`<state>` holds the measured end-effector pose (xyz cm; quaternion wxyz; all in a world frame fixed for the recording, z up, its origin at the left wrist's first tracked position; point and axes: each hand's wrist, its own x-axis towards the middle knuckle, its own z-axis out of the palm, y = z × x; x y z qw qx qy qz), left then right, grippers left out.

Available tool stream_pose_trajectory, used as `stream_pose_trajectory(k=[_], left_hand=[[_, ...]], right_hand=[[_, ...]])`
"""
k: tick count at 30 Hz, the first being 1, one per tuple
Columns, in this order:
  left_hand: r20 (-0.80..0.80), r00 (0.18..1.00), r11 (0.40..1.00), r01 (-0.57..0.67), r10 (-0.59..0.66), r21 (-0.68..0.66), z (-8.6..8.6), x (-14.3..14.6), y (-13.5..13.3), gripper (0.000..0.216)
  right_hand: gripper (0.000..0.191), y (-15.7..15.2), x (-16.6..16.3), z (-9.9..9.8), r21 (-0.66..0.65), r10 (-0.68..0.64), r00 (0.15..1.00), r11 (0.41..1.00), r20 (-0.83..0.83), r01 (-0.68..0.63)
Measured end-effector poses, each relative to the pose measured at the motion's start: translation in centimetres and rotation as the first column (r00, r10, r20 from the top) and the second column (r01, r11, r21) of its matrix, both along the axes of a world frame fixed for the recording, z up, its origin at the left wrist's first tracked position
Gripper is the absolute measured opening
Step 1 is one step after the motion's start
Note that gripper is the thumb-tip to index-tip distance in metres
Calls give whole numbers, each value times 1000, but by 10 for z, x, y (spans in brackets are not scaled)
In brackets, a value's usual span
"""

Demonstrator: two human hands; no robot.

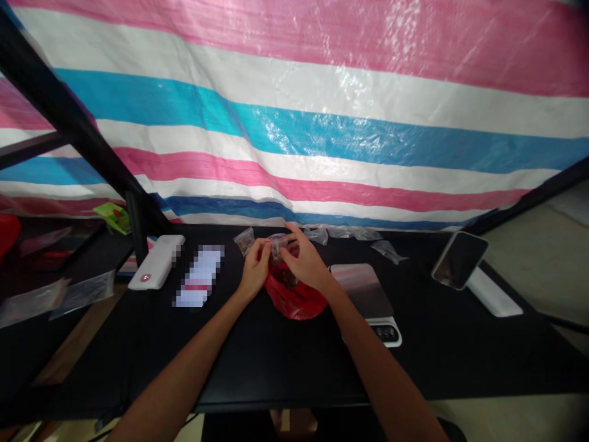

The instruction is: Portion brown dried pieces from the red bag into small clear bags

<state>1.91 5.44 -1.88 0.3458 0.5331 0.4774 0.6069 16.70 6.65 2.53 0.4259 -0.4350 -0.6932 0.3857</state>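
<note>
A small clear plastic bag [277,244] is held up between my two hands, near the far side of the black table. My left hand [256,265] pinches its left side between thumb and fingers. On the other side, my right hand [306,261] has its thumb and fingers at the bag, with the index finger stretched upward. Below them lies an opened red plastic bag [297,305] with something dark brownish inside, partly covered by my right hand. Another small clear bag [244,240] with brownish contents lies just left of my left hand.
A kitchen scale [363,291] stands right of the red bag. Several clear bags [340,232] lie along the back. A phone [460,260] leans on a white block [494,293] at right. A white device [157,263] and a blurred-out screen [201,277] lie left; striped sheeting [294,141] hangs behind.
</note>
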Motion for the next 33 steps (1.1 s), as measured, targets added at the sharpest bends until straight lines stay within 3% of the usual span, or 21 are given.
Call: stream_pose_trajectory(k=[4, 8, 13, 15, 25, 33], left_hand=[[-53, 999, 1000, -2, 3, 12, -4, -1, -7, 36], [-143, 989, 999, -21, 27, 45, -4, 1, -11, 35], [-245, 969, 991, -5, 39, 137, -7, -1, -16, 28], [-260, 965, 989, 12, 26, 145, -9, -1, -17, 27], [-23, 995, 988, 102, -100, 119, -19, 6, 0, 25], [-105, 992, 989, 87, -74, 124, -16, 7, -6, 29]], right_hand=[[49, 2, 9, 2, 61, -67, 996, 996, -56, 70], [44, -11, 16, 5, 145, -113, 993, 983, -25, 116], [33, -17, 17, -4, 427, -231, 965, 891, 128, 157], [31, -16, 17, -6, 484, -254, 956, 861, 147, 155], [41, -8, 25, -3, 511, -353, 915, 833, 195, 213], [43, -13, 16, -4, 516, -348, 926, 825, 146, 229]])
